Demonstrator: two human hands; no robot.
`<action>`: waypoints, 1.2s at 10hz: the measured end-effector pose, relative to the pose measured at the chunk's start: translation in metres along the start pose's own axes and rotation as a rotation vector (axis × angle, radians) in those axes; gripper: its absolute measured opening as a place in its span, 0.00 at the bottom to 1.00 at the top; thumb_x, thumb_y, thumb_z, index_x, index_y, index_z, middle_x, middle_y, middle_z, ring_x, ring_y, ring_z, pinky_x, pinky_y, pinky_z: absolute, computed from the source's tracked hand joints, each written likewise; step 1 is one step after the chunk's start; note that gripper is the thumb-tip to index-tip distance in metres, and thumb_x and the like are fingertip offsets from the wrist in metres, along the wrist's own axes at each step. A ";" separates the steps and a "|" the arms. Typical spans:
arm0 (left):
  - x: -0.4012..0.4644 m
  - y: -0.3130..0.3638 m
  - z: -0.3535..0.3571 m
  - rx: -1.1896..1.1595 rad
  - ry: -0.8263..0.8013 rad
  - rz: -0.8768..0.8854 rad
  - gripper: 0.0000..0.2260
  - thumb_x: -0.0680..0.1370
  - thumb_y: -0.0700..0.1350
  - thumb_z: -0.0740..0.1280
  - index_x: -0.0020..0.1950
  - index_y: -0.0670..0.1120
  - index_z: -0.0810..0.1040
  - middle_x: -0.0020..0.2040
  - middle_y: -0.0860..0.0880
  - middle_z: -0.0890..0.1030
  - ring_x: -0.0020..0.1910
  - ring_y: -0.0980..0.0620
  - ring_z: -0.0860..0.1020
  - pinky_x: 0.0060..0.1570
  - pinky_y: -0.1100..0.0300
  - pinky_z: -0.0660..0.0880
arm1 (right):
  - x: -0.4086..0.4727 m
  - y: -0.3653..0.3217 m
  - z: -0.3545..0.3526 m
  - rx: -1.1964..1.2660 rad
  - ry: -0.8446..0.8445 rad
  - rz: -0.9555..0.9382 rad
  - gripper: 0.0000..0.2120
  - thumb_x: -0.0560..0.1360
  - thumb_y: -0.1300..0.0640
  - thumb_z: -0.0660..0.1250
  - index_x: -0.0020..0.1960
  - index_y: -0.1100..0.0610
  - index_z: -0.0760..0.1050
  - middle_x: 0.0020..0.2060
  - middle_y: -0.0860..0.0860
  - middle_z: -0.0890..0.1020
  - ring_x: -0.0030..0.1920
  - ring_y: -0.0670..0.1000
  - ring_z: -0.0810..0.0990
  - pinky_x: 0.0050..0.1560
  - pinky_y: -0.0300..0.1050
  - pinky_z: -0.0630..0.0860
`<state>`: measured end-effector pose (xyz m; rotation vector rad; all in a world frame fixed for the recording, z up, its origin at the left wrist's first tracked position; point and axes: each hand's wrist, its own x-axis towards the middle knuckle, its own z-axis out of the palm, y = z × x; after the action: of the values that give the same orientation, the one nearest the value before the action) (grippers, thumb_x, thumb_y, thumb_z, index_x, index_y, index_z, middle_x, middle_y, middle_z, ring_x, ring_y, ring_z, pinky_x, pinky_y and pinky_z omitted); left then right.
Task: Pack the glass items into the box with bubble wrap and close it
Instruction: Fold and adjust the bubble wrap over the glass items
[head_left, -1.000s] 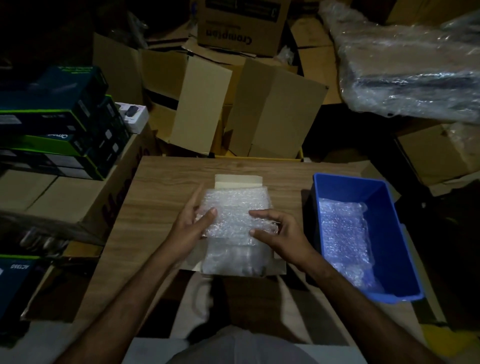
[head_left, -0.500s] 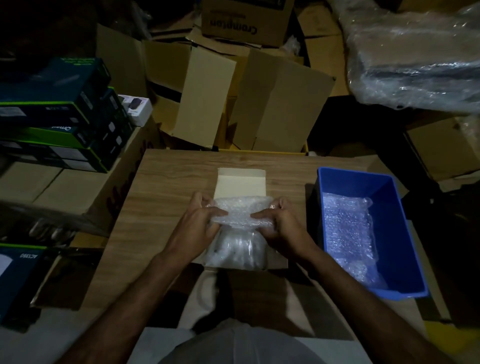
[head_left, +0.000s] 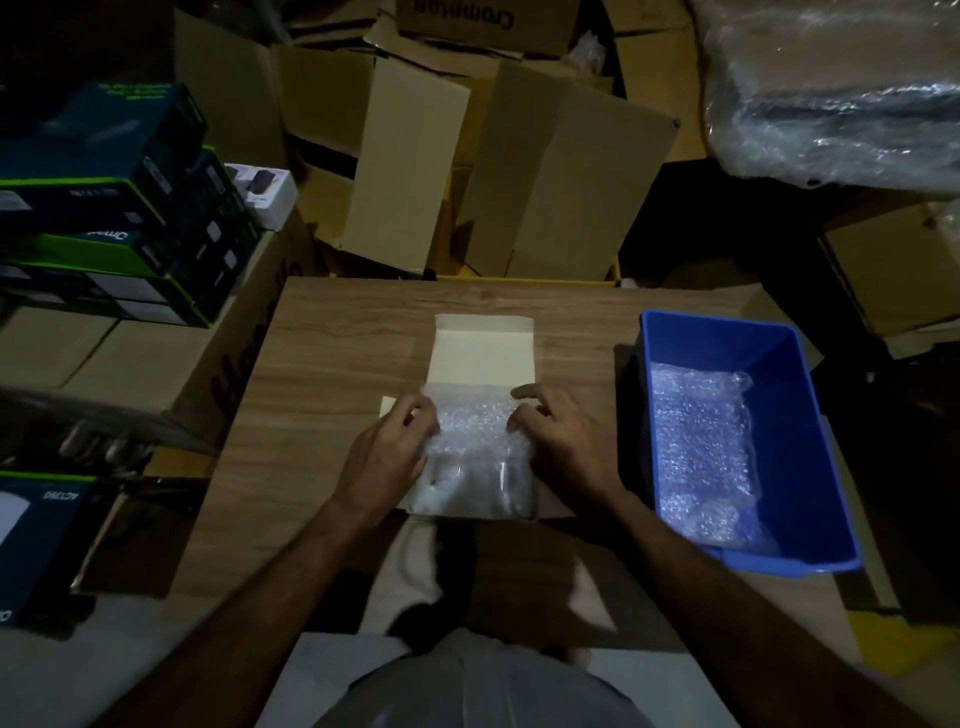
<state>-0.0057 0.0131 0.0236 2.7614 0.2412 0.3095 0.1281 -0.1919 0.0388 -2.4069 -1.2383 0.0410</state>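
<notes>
Box (head_left: 483, 358): open, lid flap laid back, at the middle of the table (head_left: 332, 332). Wrap (head_left: 475, 426): bubble sheet lying in the box over glass (head_left: 467, 486). Left hand (head_left: 387, 454): fingers curled on the wrap's left edge. Right hand (head_left: 563, 441): fingers curled on its right edge. Bin (head_left: 810, 415): blue, right of the box, more bubble wrap inside.

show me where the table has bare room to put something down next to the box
Bare wood lies left of the small box, out to the table edge, and in a strip beyond its open lid. A narrower gap runs between the box and the blue bin. The box itself is crowded: left hand and right hand press the bubble wrap into it.
</notes>
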 end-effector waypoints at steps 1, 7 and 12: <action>-0.014 -0.016 0.029 -0.051 -0.217 -0.034 0.18 0.73 0.39 0.70 0.60 0.55 0.75 0.56 0.51 0.74 0.42 0.49 0.80 0.38 0.56 0.79 | -0.013 0.010 0.035 -0.070 -0.189 -0.021 0.14 0.70 0.62 0.73 0.53 0.49 0.79 0.68 0.51 0.74 0.63 0.51 0.77 0.45 0.37 0.73; 0.033 -0.010 0.038 0.059 -0.731 -0.171 0.49 0.73 0.49 0.77 0.83 0.52 0.48 0.82 0.40 0.47 0.80 0.40 0.53 0.74 0.48 0.64 | 0.000 -0.008 0.071 0.008 -0.443 0.236 0.38 0.75 0.51 0.74 0.79 0.53 0.60 0.79 0.61 0.58 0.74 0.61 0.67 0.67 0.54 0.72; 0.013 -0.037 0.109 0.533 -0.623 -0.191 0.34 0.80 0.66 0.58 0.80 0.53 0.51 0.81 0.47 0.60 0.77 0.51 0.67 0.78 0.50 0.58 | 0.004 0.004 0.106 -0.085 -0.520 0.172 0.50 0.74 0.45 0.71 0.82 0.59 0.44 0.79 0.68 0.48 0.80 0.66 0.47 0.78 0.66 0.43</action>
<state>0.0285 0.0147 -0.0871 3.1293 0.4677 -0.7606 0.1098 -0.1524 -0.0585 -2.6667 -1.2509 0.7186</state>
